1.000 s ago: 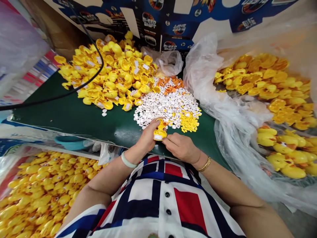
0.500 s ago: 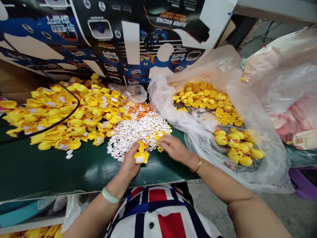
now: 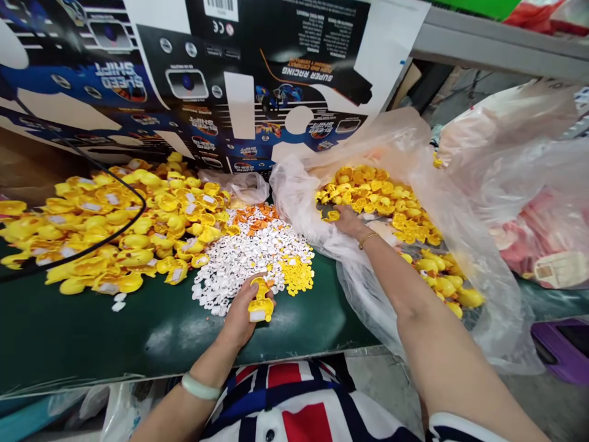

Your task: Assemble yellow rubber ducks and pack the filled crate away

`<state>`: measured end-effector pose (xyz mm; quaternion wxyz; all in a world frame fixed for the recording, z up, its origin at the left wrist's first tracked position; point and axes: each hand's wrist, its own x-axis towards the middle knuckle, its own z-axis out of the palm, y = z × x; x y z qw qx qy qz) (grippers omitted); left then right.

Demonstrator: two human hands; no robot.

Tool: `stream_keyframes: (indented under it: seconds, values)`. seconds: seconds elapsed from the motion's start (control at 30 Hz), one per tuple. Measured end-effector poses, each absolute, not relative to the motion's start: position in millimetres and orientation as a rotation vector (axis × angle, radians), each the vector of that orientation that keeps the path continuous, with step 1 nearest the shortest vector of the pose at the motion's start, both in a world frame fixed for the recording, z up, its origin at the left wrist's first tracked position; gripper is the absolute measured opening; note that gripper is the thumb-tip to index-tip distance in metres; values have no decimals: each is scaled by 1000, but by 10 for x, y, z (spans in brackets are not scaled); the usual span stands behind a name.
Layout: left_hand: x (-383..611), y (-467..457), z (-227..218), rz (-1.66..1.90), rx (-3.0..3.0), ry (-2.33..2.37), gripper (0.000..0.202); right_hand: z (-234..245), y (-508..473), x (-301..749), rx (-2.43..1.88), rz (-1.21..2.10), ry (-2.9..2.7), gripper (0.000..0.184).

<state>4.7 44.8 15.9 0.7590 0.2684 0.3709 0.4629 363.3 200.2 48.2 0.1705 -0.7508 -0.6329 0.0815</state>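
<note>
My left hand (image 3: 243, 312) is closed around a yellow toy duck half-shell (image 3: 261, 301), its hollow inside turned up and a white patch near its lower end. An orange beak shows at the shell's upper right. My right hand (image 3: 348, 221) reaches into a clear plastic bag (image 3: 299, 184), its fingers at a loose yellow half-shell (image 3: 330, 215). Those fingers are mostly hidden, so their grip on it is unclear. Beyond my left hand lie heaps of small white pieces (image 3: 248, 252), small yellow pieces (image 3: 297, 274) and orange beak pieces (image 3: 255, 216).
A large pile of yellow duck shells (image 3: 124, 227) with white patches covers the left of the green table (image 3: 184, 344). More yellow half-shells (image 3: 391, 196) and duck bodies (image 3: 437, 276) fill the bag. A black cable (image 3: 133, 218) crosses the left pile. Printed cardboard (image 3: 197, 80) stands behind.
My right hand has moved from the small yellow pieces up and right into the bag. My left hand still holds the half-shell in about the same place. The view has tilted up slightly.
</note>
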Motion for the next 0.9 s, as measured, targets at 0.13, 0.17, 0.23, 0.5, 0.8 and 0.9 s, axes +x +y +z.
stream_keyframes:
  seconds: [0.13, 0.17, 0.23, 0.5, 0.8, 0.9]
  values:
    - [49, 431, 169, 1027, 566, 806, 49, 702, 1763, 3703, -1969, -88, -1677, 57]
    - [45, 427, 168, 1040, 552, 803, 47, 761, 1633, 3692, -1854, -185, -1697, 56]
    - [29, 422, 161, 1061, 524, 790, 44, 829, 1273, 3587, -1615, -338, -1807, 54]
    - [2, 385, 189, 1054, 472, 747, 38, 489, -218, 2517, -1811, -238, -2411, 46]
    - [-101, 280, 259, 957, 428, 731, 36, 735, -265, 2862, -1403, 492, -2353, 39]
    - [-134, 273, 244, 955, 395, 756, 35, 569, -337, 2915, -1302, 532, -2522, 45]
